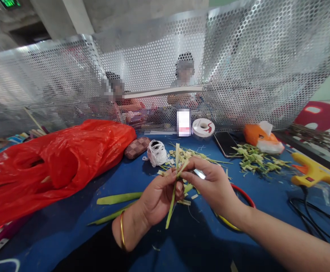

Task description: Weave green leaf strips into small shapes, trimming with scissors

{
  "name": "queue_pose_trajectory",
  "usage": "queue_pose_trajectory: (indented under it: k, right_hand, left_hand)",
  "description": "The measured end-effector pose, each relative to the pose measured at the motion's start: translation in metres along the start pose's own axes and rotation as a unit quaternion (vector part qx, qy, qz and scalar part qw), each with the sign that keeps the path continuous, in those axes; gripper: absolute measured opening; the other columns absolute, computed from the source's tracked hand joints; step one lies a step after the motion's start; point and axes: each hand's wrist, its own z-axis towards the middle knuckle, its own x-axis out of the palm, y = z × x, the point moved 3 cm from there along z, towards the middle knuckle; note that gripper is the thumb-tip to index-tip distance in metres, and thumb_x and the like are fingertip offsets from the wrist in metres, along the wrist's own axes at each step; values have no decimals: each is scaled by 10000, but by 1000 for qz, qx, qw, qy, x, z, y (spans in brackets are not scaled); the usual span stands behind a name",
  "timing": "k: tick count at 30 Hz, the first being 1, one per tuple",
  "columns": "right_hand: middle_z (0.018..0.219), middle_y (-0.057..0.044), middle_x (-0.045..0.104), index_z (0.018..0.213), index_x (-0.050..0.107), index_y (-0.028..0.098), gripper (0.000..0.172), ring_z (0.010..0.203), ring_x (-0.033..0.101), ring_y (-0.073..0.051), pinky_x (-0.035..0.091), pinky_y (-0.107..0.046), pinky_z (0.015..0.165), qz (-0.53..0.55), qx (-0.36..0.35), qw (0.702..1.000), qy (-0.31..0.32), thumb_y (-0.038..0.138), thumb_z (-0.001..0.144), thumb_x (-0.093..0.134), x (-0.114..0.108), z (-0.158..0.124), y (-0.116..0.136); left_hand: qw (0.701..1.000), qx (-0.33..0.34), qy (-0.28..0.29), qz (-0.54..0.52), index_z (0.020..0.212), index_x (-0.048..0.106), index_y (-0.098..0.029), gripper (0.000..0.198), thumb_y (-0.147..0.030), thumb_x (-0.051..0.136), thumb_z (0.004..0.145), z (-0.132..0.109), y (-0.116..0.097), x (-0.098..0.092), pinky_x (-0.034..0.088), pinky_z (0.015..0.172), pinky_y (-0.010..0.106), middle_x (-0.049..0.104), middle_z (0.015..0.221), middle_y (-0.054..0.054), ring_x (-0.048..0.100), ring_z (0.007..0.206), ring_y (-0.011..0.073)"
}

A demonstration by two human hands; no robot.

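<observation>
Between my two hands, over the middle of the blue table, is a narrow green leaf strip [170, 211] with its pieces crossing at the fingertips. My left hand [156, 194] pinches it from the left, and its lower end hangs down past the fingers. From the right, my right hand [210, 179] grips the crossing with thumb and forefinger. Under the hands lie cut leaf scraps [193, 153]. Two longer green leaves [119, 197] rest left of my left wrist. A red and yellow handled tool [242, 196], partly hidden, lies below my right forearm.
A red plastic bag [54, 158] covers the left side. Further back are white string [156, 153], a checkered case [137, 147], a white spool [203, 128] and a phone [225, 143]. A yellow glue gun [313, 172] with its cord, knotted leaf pieces [258, 158] and a tissue pack [262, 138] are right.
</observation>
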Motion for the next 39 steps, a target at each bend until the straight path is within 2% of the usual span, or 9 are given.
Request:
queue_pose_trajectory:
  k: [12, 18, 21, 23, 25, 28, 30, 34, 39]
  right_hand:
    - [763, -5, 594, 757, 563, 199, 128, 760, 555, -160, 415, -298, 700, -101, -93, 990, 0, 120, 857, 551, -1, -3, 2]
    - [760, 0, 605, 765, 573, 200, 106, 734, 565, -151, 428, -283, 691, -67, -34, 996, -45, 205, 870, 564, -2, -3, -2]
    - [804, -12, 628, 865, 591, 197, 82, 758, 577, -156, 442, -279, 689, -70, -3, 994, -88, 267, 881, 550, -13, 4, 0]
    - [821, -22, 638, 905, 585, 198, 115, 766, 585, -165, 442, -282, 680, -120, -4, 990, -73, 302, 880, 544, -23, 10, 3]
    - [789, -20, 641, 867, 575, 205, 104, 721, 583, -172, 421, -287, 641, -232, -2, 973, 11, 305, 865, 549, -34, 10, 3]
    - [743, -22, 645, 825, 578, 215, 40, 660, 585, -188, 381, -290, 579, -412, 50, 893, 177, 249, 830, 560, -53, -8, -13]
    - [803, -52, 668, 863, 605, 211, 71, 674, 613, -211, 396, -303, 586, -473, 89, 845, 233, 254, 819, 570, -66, -31, -29]
    - [1002, -133, 641, 1174, 555, 155, 347, 859, 629, -275, 446, -368, 732, -529, 71, 821, 203, 198, 836, 493, -77, -71, -46]
    - [1034, -152, 629, 1234, 519, 116, 507, 941, 602, -267, 430, -338, 792, -536, 59, 824, 176, 82, 729, 480, -64, -78, -45]
  left_hand:
    - [1000, -21, 3, -22, 778, 623, -107, 100, -131, 564, 855, -2, 0, 1, 440, 528, 192, 585, 544, 16, 544, 484, 90]
    - [999, -4, 24, -28, 769, 626, -99, 115, -150, 568, 854, 0, -2, -1, 453, 515, 202, 579, 583, 16, 537, 507, 93]
    - [999, 8, 14, -38, 769, 621, -105, 144, -161, 542, 875, 0, -5, -3, 470, 520, 207, 574, 603, 13, 534, 516, 94]
    - [999, 9, 1, -51, 779, 621, -104, 159, -162, 524, 890, 0, -8, -3, 474, 518, 203, 571, 608, 11, 533, 513, 90]
    - [998, 15, -16, -62, 793, 623, -102, 167, -158, 509, 900, -1, -12, -4, 474, 510, 201, 576, 615, 10, 535, 512, 90]
    - [996, 33, -43, -69, 792, 621, -107, 155, -161, 521, 897, -7, -19, -4, 483, 504, 215, 603, 639, 15, 552, 521, 98]
    - [995, 40, -49, -71, 782, 617, -108, 144, -168, 542, 890, -14, -23, -5, 488, 508, 221, 617, 652, 18, 567, 534, 101]
    - [995, 51, -45, -78, 765, 614, -103, 153, -160, 546, 890, -30, -26, -7, 491, 521, 213, 615, 637, 10, 579, 541, 94]
    - [994, 55, -41, -89, 777, 620, -106, 141, -170, 562, 889, -46, -20, -15, 491, 496, 201, 608, 629, 2, 576, 525, 87]
